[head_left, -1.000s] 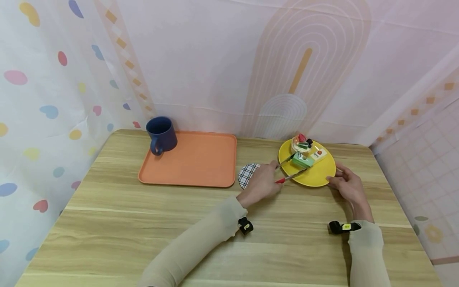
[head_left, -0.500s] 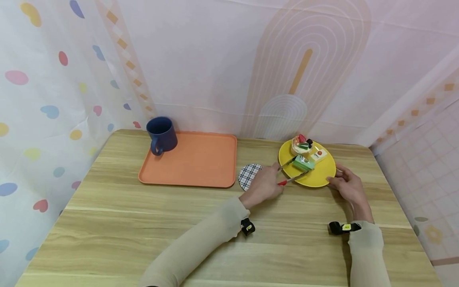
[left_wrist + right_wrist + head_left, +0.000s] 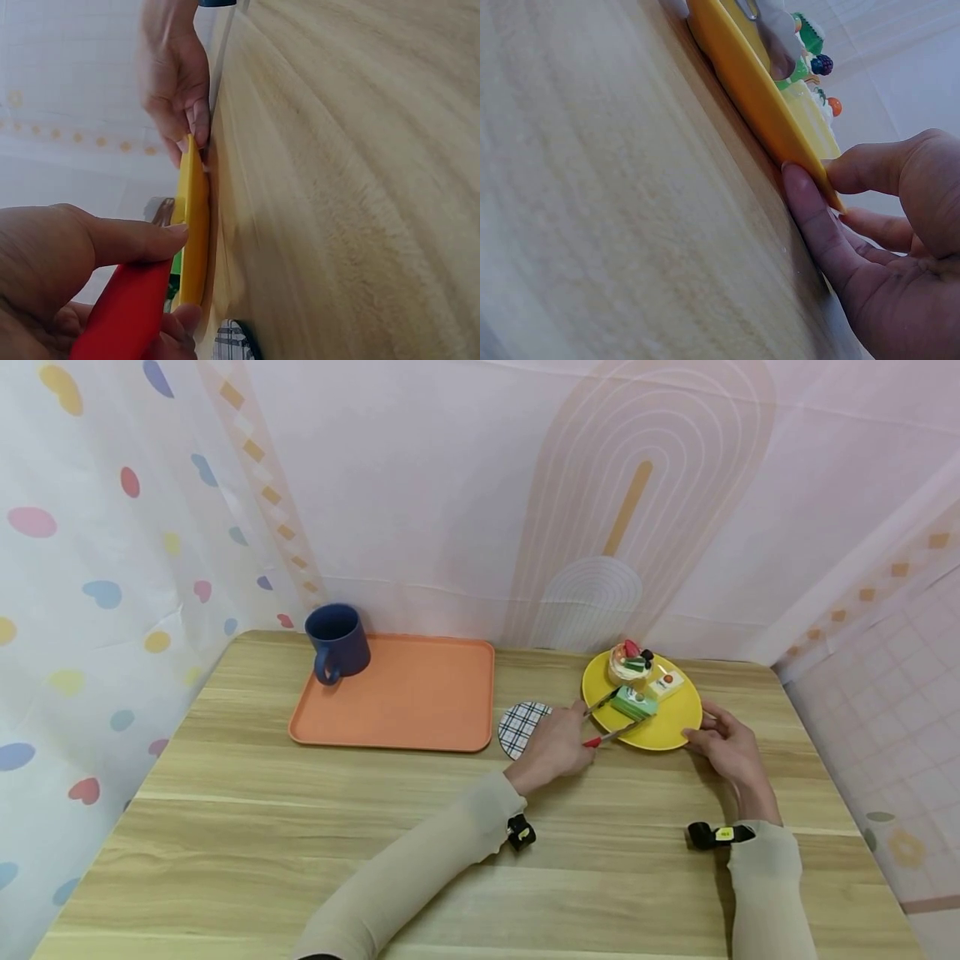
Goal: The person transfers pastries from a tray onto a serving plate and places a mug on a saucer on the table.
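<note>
My left hand (image 3: 553,745) grips a pair of tongs by its red handle (image 3: 124,311). The tong tips reach over the yellow plate (image 3: 672,727), one on each side of a green cake slice (image 3: 633,702). Behind that slice sit a fruit-topped tart (image 3: 630,663) and a pale yellow cake slice (image 3: 666,684). My right hand (image 3: 729,750) pinches the plate's right rim, thumb on top and fingers underneath, as the right wrist view shows. One metal tong end (image 3: 776,45) stands in front of the green slice there.
A dark blue mug (image 3: 341,643) stands on the back left corner of an orange tray (image 3: 405,702). Between tray and plate lies a round checked coaster (image 3: 519,727), partly covered by my left hand. A curtain hangs along the table's back edge.
My left hand has shifted slightly right with the tongs. The green slice now sits a little farther from the tart and lower in the head view. My right hand has stayed on the plate rim.
</note>
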### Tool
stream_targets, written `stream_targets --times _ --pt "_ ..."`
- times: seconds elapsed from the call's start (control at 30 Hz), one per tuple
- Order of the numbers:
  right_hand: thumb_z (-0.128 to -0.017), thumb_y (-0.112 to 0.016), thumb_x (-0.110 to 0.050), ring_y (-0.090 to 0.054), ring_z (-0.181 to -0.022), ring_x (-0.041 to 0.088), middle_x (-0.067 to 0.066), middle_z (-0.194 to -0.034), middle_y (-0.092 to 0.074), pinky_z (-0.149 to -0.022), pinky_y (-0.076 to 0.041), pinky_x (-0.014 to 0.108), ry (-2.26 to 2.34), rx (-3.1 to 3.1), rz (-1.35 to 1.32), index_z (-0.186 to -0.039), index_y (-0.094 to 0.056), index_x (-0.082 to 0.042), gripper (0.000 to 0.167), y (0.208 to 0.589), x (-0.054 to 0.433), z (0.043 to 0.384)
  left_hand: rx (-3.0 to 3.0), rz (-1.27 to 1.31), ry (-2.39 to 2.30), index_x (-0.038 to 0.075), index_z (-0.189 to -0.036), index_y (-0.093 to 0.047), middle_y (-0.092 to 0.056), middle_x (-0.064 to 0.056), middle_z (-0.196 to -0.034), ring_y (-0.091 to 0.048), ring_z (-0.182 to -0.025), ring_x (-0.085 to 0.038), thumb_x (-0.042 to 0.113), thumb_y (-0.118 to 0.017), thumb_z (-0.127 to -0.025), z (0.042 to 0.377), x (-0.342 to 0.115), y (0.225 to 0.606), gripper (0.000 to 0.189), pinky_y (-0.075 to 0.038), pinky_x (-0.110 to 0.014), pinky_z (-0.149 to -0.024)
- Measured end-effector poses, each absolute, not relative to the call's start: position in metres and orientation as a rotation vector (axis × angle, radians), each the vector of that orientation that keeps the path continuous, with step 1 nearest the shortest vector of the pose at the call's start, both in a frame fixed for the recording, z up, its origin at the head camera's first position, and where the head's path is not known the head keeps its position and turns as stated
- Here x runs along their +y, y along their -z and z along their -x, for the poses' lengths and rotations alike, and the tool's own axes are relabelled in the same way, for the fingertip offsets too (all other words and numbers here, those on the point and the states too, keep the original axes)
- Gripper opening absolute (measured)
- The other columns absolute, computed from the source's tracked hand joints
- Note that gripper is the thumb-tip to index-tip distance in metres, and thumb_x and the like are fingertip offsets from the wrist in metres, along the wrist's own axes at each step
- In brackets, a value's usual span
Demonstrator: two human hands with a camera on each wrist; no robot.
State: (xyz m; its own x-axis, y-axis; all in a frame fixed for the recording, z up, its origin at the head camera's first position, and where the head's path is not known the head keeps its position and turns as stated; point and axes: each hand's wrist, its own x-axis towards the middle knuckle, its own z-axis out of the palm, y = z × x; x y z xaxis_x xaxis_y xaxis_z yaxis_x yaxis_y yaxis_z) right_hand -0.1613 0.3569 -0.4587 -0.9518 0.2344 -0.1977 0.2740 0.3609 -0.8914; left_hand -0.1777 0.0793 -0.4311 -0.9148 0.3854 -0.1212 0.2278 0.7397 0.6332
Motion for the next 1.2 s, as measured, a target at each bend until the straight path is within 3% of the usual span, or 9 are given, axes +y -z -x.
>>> stream_targets --times 0.7,0.93,1.2 --pt "-0.097 -0.065 -0.007 -0.063 -0.084 -0.009 0.021 -0.138 -0.051 -0.080 -0.058 0.018 1.691 2.557 -0.482 -0.162 -0.025 -0.004 0.076 0.459 0.356 0.162 2.694 -0.470 -0.937 0.006 -0.140 -0.053 -0.061 -0.006 -0.084 -0.051 -0.062 -0.015 0.016 -0.082 -0.084 0.176 0.076 0.427 0.064 -0.040 -0.026 -0.049" --pt "-0.098 -0.065 -0.007 -0.063 -0.084 -0.009 0.018 -0.135 -0.052 -0.080 -0.058 0.018 1.685 2.555 -0.488 -0.162 -0.025 -0.004 0.076 0.460 0.358 0.162 2.712 -0.487 -0.961 0.006 -0.133 -0.056 -0.062 -0.004 -0.092 -0.050 -0.068 -0.015 0.018 -0.084 -0.083 0.171 0.070 0.427 0.059 -0.040 -0.026 -0.052" --pt "-0.099 -0.064 -0.009 -0.064 -0.083 -0.009 0.022 -0.138 -0.052 -0.079 -0.058 0.018 1.662 2.575 -0.463 -0.162 -0.025 -0.003 0.074 0.460 0.357 0.161 2.734 -0.511 -0.963 0.005 -0.139 -0.054 -0.065 -0.007 -0.104 -0.053 -0.075 -0.016 0.020 -0.085 -0.082 0.167 0.065 0.427 0.066 -0.042 -0.025 -0.056"
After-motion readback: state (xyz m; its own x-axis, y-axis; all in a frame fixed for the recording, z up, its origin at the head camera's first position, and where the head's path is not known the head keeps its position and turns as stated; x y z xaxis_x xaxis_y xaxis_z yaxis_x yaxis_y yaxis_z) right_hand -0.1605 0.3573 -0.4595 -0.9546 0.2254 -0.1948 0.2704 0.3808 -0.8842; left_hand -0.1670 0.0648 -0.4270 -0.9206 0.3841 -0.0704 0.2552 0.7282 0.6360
